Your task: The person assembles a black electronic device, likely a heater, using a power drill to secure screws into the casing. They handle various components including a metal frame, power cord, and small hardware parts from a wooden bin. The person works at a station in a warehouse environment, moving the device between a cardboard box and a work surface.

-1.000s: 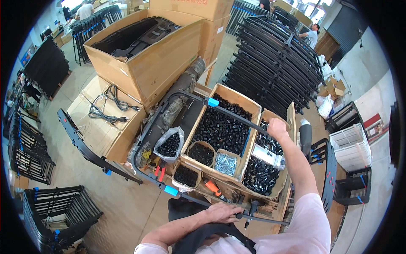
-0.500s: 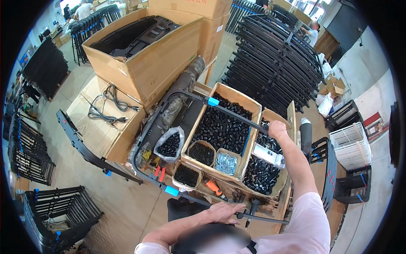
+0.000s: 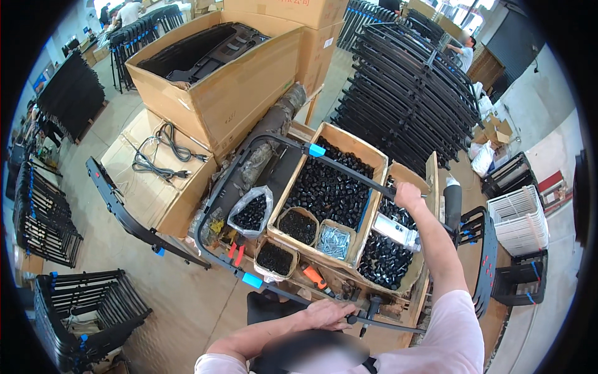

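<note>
A black U-shaped tube frame [image 3: 354,174] with blue sleeves lies across the workbench, its curved end to the left. My right hand [image 3: 409,196] is closed around the end of its far bar, above a bin of black plastic parts [image 3: 383,265]. My left hand [image 3: 327,313] wraps over the near bar, close to my body. Just right of it, a black tool or fixture with a handle [image 3: 372,308] stands at the bench edge by that bar. Under the frame sits a wooden box of black caps [image 3: 330,187], with small tubs of black screws [image 3: 298,225] and silver screws [image 3: 335,241].
An orange-handled tool [image 3: 314,277] and red-handled pliers [image 3: 235,250] lie on the bench. Left are a carton with black cables [image 3: 163,159] and a large open box [image 3: 243,87]. Stacked black frames [image 3: 405,93] stand behind. People work in the background.
The view has shifted slightly. My left hand has drawn back a little to the left along the near bar; my right hand keeps its grip on the far bar.
</note>
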### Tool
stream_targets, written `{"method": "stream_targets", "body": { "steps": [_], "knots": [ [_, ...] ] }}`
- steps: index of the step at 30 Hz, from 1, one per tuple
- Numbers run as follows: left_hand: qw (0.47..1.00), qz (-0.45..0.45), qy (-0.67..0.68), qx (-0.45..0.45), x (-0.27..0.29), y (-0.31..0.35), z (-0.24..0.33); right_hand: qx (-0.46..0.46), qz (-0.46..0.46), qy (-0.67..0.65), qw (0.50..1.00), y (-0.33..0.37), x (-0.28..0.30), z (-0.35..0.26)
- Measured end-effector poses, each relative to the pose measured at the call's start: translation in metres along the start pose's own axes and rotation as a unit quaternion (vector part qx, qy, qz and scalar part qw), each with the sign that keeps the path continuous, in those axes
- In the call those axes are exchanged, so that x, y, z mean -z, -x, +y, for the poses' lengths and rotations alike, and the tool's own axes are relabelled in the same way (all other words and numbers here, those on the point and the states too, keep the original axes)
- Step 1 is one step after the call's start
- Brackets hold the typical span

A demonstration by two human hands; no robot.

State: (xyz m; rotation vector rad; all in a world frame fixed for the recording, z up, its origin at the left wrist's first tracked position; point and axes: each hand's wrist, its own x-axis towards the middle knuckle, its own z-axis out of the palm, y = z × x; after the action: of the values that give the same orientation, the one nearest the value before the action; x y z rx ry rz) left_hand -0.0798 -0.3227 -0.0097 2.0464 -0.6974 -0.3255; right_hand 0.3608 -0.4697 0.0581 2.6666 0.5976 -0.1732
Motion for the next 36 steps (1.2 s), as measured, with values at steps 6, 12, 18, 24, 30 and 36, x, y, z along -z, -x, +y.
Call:
{"method": "stream_targets", "body": {
  "steps": [6,12,18,24,30,36],
  "knots": [
    [0.999,-0.044,-0.007,-0.029,-0.002,0.009,-0.004,0.031,-0.044,-0.107,0.993,-0.005,0.014,-0.026],
    [0.997,0.057,-0.006,-0.053,-0.006,0.01,0.007,-0.004,0.071,-0.183,0.98,-0.008,-0.045,-0.015],
    [0.991,0.005,-0.128,-0.034,-0.024,-0.012,0.016,-0.055,0.084,-0.212,0.972,-0.001,-0.038,-0.026],
    [0.988,0.103,-0.107,-0.033,0.038,0.02,0.046,0.07,0.167,-0.196,0.964,0.084,-0.056,-0.04],
    [0.769,0.575,-0.059,0.274,0.234,0.126,-0.069,0.257,-0.102,-0.331,0.902,0.339,0.004,-0.091],
    [0.393,0.738,0.097,0.539,0.428,0.316,-0.242,0.235,-0.047,-0.307,0.921,0.419,0.006,-0.13]
  ]
}}
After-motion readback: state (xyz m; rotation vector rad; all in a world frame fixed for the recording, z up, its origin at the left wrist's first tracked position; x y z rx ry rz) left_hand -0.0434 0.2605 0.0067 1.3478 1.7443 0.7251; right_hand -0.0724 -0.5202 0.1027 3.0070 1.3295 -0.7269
